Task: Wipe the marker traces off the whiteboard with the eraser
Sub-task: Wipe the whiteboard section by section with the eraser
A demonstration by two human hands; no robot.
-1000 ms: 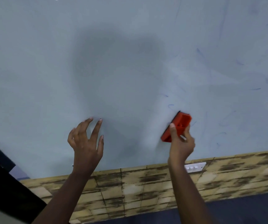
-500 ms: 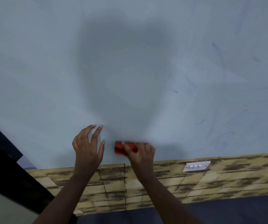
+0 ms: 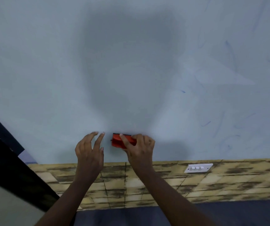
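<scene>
Black strip (image 3: 8,160) cuts diagonally across the lower left corner, a pale surface (image 3: 4,207) below it; what either belongs to is hard to say. Right of that, the whiteboard (image 3: 49,79) fills nearly the whole view, running off the top, left and right edges of frame, so its outer borders are not visible. Only its bottom edge shows, meeting a band of yellow-brown brick-pattern wall (image 3: 228,185).

Your left hand (image 3: 88,154) is raised near the board's lower edge, fingers spread and loosely bent, holding nothing; whether the fingertips touch the surface is unclear. Just beside it, your right hand (image 3: 140,149) grips the red eraser (image 3: 118,141), thumb over its back, fingers wrapped around the right end, which hides that end. The eraser sits flat against the board, low and near centre, just above the bottom edge. The pad side is hidden.

A broad grey shadow (image 3: 127,62) covers the middle of the board above both hands. Board left of your hands looks clean with plenty of room. To the right, faint blue marker traces (image 3: 205,123) scatter across the board, smeared and blurry, some cut off at the right edge. A white switch plate (image 3: 197,168) sits on the brick band below them. Dark blue floor or skirting (image 3: 228,212) runs along the bottom.
</scene>
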